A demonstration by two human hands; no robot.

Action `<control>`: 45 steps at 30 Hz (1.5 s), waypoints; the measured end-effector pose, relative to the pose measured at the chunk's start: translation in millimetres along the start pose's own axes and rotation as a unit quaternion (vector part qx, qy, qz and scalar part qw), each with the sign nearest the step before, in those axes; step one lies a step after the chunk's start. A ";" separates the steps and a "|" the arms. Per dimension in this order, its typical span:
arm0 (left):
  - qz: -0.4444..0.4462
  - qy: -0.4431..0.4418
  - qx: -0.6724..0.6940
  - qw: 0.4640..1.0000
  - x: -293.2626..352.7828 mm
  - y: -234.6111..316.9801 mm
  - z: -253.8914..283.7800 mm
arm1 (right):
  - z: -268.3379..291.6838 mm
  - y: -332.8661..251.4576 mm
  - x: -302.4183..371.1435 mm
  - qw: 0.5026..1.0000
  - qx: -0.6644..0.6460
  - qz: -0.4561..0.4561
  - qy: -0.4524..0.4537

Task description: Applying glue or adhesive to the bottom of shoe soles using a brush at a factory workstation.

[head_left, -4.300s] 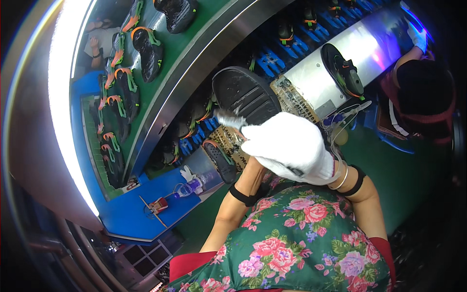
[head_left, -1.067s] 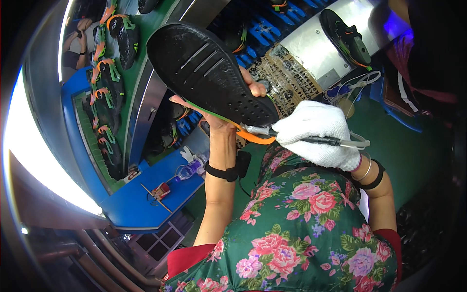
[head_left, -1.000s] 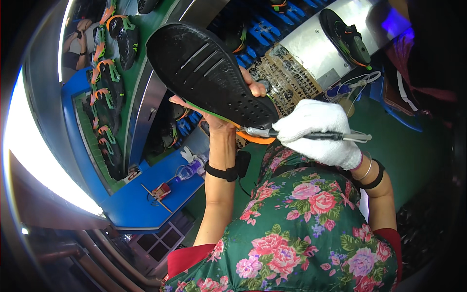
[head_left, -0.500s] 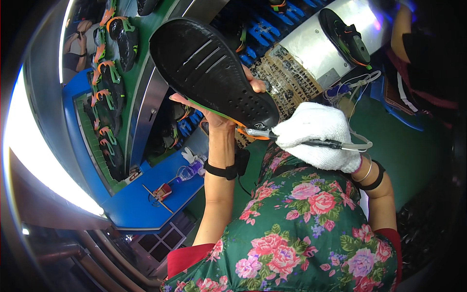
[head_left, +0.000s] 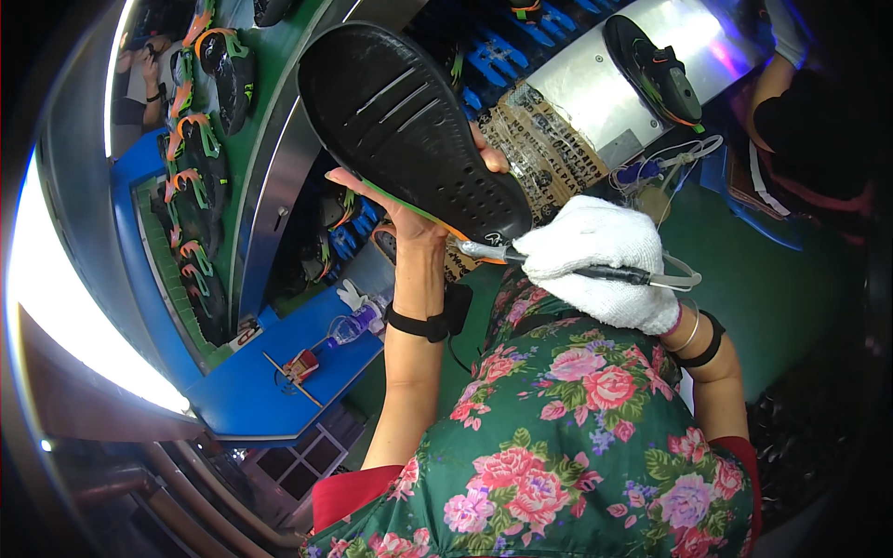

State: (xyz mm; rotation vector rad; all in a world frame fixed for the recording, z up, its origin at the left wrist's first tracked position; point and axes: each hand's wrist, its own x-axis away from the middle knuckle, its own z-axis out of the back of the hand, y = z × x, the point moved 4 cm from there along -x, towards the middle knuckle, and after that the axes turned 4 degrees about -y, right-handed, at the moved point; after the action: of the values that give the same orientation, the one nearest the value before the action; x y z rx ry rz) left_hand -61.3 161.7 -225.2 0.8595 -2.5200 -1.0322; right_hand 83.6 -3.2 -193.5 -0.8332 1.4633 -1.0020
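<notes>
A black shoe sole (head_left: 400, 130), edged in green and orange, is tilted up in front of me with its slotted and dimpled face toward me. My bare left hand (head_left: 414, 212) grips it from beneath, thumb and fingers at opposite edges of its narrower end. In a white knit glove, my right hand (head_left: 595, 265) is closed round a slim brush (head_left: 488, 251) with a clear hose trailing from its back end. The brush's pale, wet-looking tip lies at the orange edge near the sole's lower end, beside my left wrist.
Several black shoe uppers (head_left: 223, 79) with orange and green loops line a green conveyor at left. Another shoe upper (head_left: 651, 70) rests on a metal surface by taped cardboard (head_left: 539, 149). A blue table (head_left: 251, 395) holds a bottle (head_left: 352, 325). At far right is another person's arm (head_left: 767, 98).
The sole's wide end has shifted slightly right and up in view. The brush tip has slid a little left along the edge. Both hands keep their holds.
</notes>
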 end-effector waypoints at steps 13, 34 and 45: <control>0.010 -0.037 0.031 0.999 -0.8 0.2 -12.3 | 2.4 0.6 7.1 0.996 0.074 0.009 0.041; 0.287 -0.003 -0.197 0.937 16.9 -12.0 25.1 | -13.1 2.0 10.8 0.946 0.178 0.190 -0.191; 0.339 0.062 -0.154 0.926 17.0 -18.2 8.3 | -11.5 10.5 -3.8 0.973 -0.033 0.043 -0.222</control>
State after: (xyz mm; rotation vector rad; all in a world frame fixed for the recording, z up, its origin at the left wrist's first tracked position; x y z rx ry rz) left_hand -70.8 145.3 -243.3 -0.0516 -2.1878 -1.0314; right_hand 73.0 6.0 -201.5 -0.9619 1.1393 -0.6501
